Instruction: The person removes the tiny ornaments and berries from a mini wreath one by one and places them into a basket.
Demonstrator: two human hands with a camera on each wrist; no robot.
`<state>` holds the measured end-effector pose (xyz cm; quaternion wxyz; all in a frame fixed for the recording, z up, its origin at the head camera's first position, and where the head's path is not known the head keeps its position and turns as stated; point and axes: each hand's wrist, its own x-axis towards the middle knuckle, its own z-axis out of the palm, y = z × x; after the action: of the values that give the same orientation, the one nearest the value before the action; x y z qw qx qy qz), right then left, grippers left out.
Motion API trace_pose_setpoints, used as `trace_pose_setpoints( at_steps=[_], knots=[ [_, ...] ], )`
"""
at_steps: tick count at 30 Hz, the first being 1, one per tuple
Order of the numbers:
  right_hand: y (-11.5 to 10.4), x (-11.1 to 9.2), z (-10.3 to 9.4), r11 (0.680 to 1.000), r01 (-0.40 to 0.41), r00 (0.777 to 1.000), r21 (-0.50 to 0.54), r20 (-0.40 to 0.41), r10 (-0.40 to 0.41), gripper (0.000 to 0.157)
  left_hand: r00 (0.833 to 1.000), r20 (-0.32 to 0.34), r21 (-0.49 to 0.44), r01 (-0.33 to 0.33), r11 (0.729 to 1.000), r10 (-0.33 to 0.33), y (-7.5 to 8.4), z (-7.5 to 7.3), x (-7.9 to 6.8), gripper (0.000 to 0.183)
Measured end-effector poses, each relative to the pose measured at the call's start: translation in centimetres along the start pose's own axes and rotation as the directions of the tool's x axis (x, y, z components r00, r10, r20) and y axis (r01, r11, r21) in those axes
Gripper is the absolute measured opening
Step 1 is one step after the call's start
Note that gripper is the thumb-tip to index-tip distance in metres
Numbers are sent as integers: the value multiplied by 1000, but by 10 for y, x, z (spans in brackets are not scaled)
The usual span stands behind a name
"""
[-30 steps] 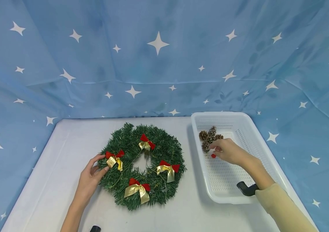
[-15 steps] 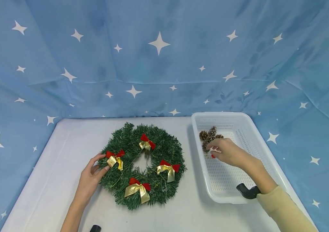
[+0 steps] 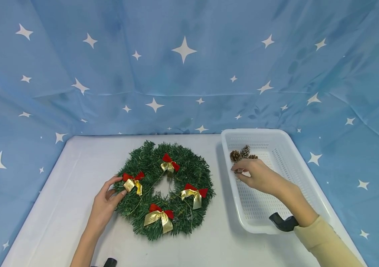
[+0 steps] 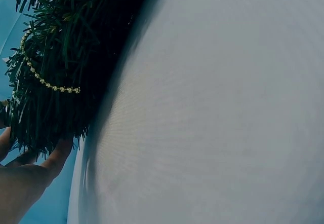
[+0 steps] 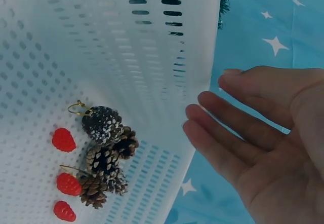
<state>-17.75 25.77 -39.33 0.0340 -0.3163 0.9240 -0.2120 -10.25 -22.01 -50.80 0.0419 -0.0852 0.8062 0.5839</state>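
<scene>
A round green Christmas wreath (image 3: pixel 189 163) lies on the white table, dressed with several red and gold bows (image 3: pixel 194 194). My left hand (image 3: pixel 104 207) grips its left edge beside one bow, thumb and fingers on either side of the greenery. In the left wrist view a gold bead string (image 4: pixel 38 75) runs over the needles. My right hand (image 3: pixel 264 178) reaches over the white basket (image 3: pixel 259 204), fingers loosely bent and holding nothing. Below it lie several pinecones (image 5: pixel 104 158), some frosted white, and three red raspberry-like pieces (image 5: pixel 68 183). In the head view the hand hides the red pieces.
The basket's perforated wall (image 5: pixel 195 46) rises close to my right fingertips. A blue cloth with white stars (image 3: pixel 182 81) hangs behind and beside the table. The white tabletop (image 3: pixel 212 222) shows between wreath and basket. A black wrist mount (image 3: pixel 284 222) sits below my right wrist.
My right hand has shifted a little left over the pinecones, covering the red piece visible before. My left hand keeps its place on the wreath.
</scene>
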Motion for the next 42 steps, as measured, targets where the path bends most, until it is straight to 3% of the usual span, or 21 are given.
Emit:
trace_pose_setpoints(
  at_steps=[11,21,42],
  knots=[
    [-21,10,-2,999,43,998,5,-35,-43,20,1000,1,9,-8,1000,8,0,-1,-1,58],
    [-40,27,1,997,54,999,54,-5,-54,21,1000,-12,25,-10,1000,10,1,1,-2,57],
    [-62,59,16,979,161,985,127,47,-168,23,1000,-20,28,-17,999,18,1,2,-3,57]
  ],
)
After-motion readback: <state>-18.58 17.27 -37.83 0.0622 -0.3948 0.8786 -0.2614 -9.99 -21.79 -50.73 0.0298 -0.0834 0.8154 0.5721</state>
